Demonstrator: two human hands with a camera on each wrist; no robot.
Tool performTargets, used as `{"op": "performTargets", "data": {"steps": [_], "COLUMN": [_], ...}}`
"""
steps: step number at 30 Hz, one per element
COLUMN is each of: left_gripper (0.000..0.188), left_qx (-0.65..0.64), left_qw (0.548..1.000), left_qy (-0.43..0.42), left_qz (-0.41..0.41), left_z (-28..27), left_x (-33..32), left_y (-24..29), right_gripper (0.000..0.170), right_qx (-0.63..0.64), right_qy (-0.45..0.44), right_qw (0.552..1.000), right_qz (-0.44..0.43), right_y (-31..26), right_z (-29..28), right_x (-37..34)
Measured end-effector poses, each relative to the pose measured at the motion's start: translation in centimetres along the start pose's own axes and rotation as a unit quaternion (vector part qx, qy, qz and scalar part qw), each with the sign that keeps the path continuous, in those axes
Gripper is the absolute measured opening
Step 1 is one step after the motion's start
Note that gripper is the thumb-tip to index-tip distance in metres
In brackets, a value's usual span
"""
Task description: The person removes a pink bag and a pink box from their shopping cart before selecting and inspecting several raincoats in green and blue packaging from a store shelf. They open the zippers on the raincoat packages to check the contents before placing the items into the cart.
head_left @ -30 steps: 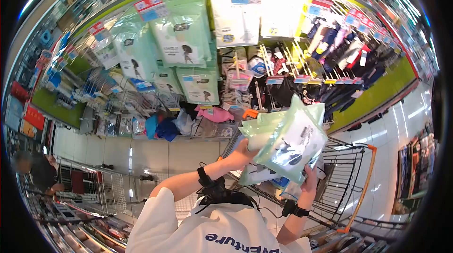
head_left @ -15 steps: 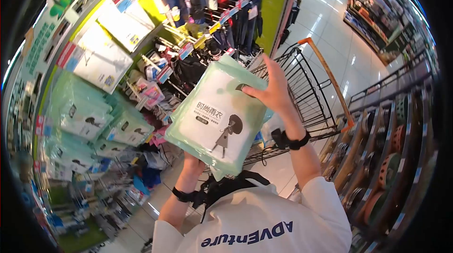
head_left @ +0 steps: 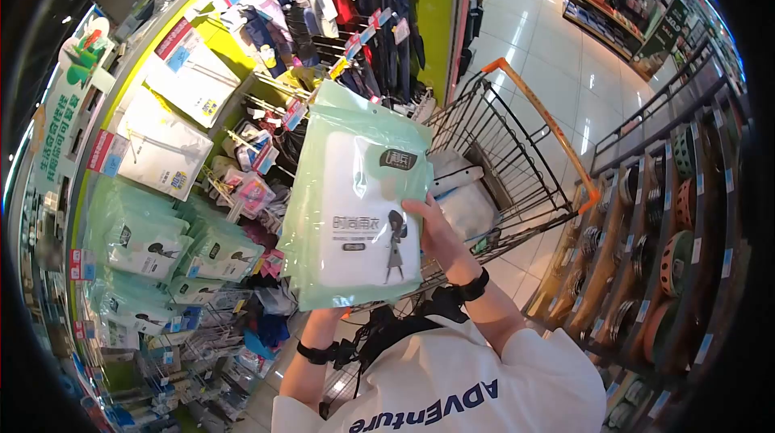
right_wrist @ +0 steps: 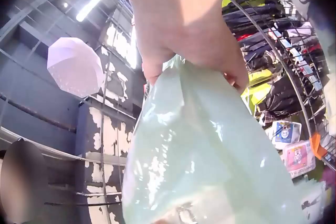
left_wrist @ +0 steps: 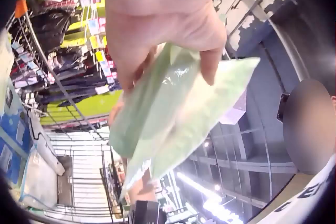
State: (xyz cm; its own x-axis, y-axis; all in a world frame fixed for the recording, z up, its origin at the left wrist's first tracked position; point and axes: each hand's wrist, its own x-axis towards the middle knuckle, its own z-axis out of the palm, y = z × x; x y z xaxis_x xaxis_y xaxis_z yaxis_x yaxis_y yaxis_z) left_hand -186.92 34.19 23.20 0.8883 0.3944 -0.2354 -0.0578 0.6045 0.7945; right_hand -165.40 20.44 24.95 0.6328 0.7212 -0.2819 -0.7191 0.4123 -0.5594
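Two-handed, grasping a pale green raincoat packet [head_left: 355, 207] in mid-air, just in front of the chest, between hanging goods and an orange-handled wire shopping cart [head_left: 551, 128]. Turned face-up toward the head camera, with a white panel, dark lettering and a dark standing figure. Layered along the left edge; cannot tell how many packets. Held at the lower edge by the left hand [left_wrist: 163, 19], thumb on one side and curled fingers on the other in the left wrist view, mostly hidden behind the plastic in the head view. Gripped at the right edge by the right hand [head_left: 442, 238], with the thumb on the front.

Inside the cart, beyond the right hand, a whitish bag [head_left: 470, 211]. To the left, more green packets [head_left: 149, 239] hanging in bunches, below white packets [head_left: 165, 146] with red-and-blue price cards [head_left: 103, 150] beside them. Farther up, dark hanging goods [head_left: 395, 21] against a lime-green panel [head_left: 440, 29]. At far right, round wares [head_left: 685, 204] in rows. Overhead in the right wrist view, a pale umbrella [right_wrist: 76, 66]. Across the white shirt [head_left: 468, 376], dark lettering reading "ADVEnture".
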Motion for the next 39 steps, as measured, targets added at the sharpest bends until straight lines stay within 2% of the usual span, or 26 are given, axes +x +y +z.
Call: {"op": "performTargets", "data": {"steps": [1, 3, 4, 5, 6, 7, 8, 9, 10, 11, 12, 13, 15, 17, 18, 21, 25, 27, 28, 29, 31, 32, 34, 36, 37, 39], "left_gripper": [0.073, 0.089, 0.100, 0.100, 0.098, 0.096, 0.094, 0.092, 0.092, 0.079, 0.067, 0.067, 0.064, 0.063, 0.061, 0.056, 0.046, 0.043, 0.043, 0.042, 0.040, 0.040, 0.040, 0.038, 0.038, 0.038], "left_qx": [-0.001, 0.047, 0.059, 0.068, -0.076, -0.222, -0.096, 0.023, 0.016, 0.085, 0.155, 0.150, 0.273, 0.294, 0.321, 0.234, 0.204, 0.186, 0.181, 0.175, 0.166, 0.152, 0.135, 0.103, 0.101, 0.057], "left_qw": [1.000, 0.988, 0.980, 0.982, 0.981, 0.949, 0.978, 0.977, 0.981, 0.987, 0.985, 0.986, 0.956, 0.948, 0.937, 0.957, 0.951, 0.941, 0.940, 0.934, 0.929, 0.925, 0.921, 0.898, 0.899, 0.884], "left_qy": [0.004, -0.125, -0.177, -0.152, -0.177, -0.204, -0.110, -0.009, 0.006, -0.002, -0.011, -0.001, 0.094, 0.117, 0.132, 0.170, 0.228, 0.282, 0.289, 0.309, 0.328, 0.343, 0.357, 0.426, 0.425, 0.456], "left_qz": [0.009, 0.075, 0.069, 0.095, -0.003, -0.093, -0.149, -0.211, -0.192, -0.135, -0.079, -0.066, -0.061, -0.044, -0.034, 0.011, 0.032, 0.018, 0.021, 0.029, 0.034, 0.056, 0.080, 0.042, 0.041, 0.088], "left_z": [-0.7, -2.3, -1.8, -1.9, -1.7, -1.5, -0.4, 0.7, 0.8, 1.0, 1.1, 1.7, 2.8, 2.4, 2.2, 2.0, 0.5, 0.2, 0.2, 0.1, -0.5, -0.9, -1.8, -2.9, -3.4, -4.5], "left_x": [-0.5, -2.2, -2.3, -2.6, -2.9, -3.2, -3.1, -3.2, -3.6, -3.9, -3.9, -3.9, -4.4, -5.5, -6.0, -7.8, -9.8, -11.2, -12.1, -13.1, -14.8, -15.6, -17.2, -18.9, -19.8, -22.0], "left_y": [0.7, 2.7, 4.5, 5.6, 6.2, 6.8, 8.0, 8.8, 8.6, 8.3, 8.0, 8.3, 9.2, 8.7, 8.4, 8.2, 7.5, 7.9, 8.2, 8.5, 8.5, 8.2, 7.8, 7.8, 7.8, 8.4], "right_gripper": [0.057, 0.051, 0.049, 0.046, 0.048, 0.049, 0.052, 0.055, 0.059, 0.059, 0.060, 0.062, 0.064, 0.068, 0.070, 0.077, 0.085, 0.093, 0.090, 0.090, 0.081, 0.069, 0.064, 0.050, 0.050, 0.046], "right_qx": [-0.003, 0.020, -0.005, -0.029, -0.021, -0.015, -0.051, -0.086, -0.128, -0.136, -0.162, -0.187, -0.236, -0.240, -0.276, -0.322, -0.373, -0.396, -0.396, -0.398, -0.450, -0.416, -0.407, -0.365, -0.367, -0.427], "right_qy": [-0.008, -0.020, -0.016, -0.020, -0.028, -0.034, -0.037, -0.035, -0.094, -0.111, -0.086, -0.060, -0.051, -0.055, -0.056, -0.142, -0.118, -0.183, -0.229, -0.234, -0.243, -0.229, -0.251, -0.282, -0.282, -0.305], "right_qw": [1.000, 0.999, 0.999, 0.997, 0.997, 0.997, 0.995, 0.994, 0.985, 0.981, 0.980, 0.979, 0.967, 0.969, 0.958, 0.936, 0.920, 0.891, 0.883, 0.881, 0.857, 0.874, 0.875, 0.885, 0.884, 0.846], "right_qz": [0.003, 0.034, 0.046, 0.062, 0.067, 0.074, 0.072, 0.065, 0.066, 0.077, 0.070, 0.061, 0.077, 0.038, 0.052, 0.028, 0.010, -0.125, -0.110, -0.107, 0.057, 0.100, 0.081, 0.057, 0.058, -0.090], "right_y": [0.1, -0.1, -1.0, -1.7, -1.0, -0.2, 0.2, 0.3, 0.5, 1.1, 0.7, 0.6, 1.8, 2.6, 3.0, 3.6, 4.7, 6.2, 6.2, 6.6, 7.4, 8.1, 10.1, 11.8, 12.7, 14.8], "right_z": [-0.1, -0.7, 0.2, 1.1, 0.3, -0.4, -0.3, -0.3, -0.5, -0.4, 1.2, 2.2, 2.0, 3.4, 3.2, 4.1, 8.6, 9.6, 10.8, 11.4, 12.4, 13.1, 13.3, 14.6, 14.9, 15.3], "right_x": [-0.3, -0.8, -2.1, -3.3, -3.0, -2.6, -2.5, -2.5, -1.5, -1.3, -1.8, -2.1, -1.5, -2.2, -2.1, -1.8, -2.7, -2.7, -3.1, -3.1, -3.2, -3.4, -3.0, -3.4, -3.5, -3.6]}}
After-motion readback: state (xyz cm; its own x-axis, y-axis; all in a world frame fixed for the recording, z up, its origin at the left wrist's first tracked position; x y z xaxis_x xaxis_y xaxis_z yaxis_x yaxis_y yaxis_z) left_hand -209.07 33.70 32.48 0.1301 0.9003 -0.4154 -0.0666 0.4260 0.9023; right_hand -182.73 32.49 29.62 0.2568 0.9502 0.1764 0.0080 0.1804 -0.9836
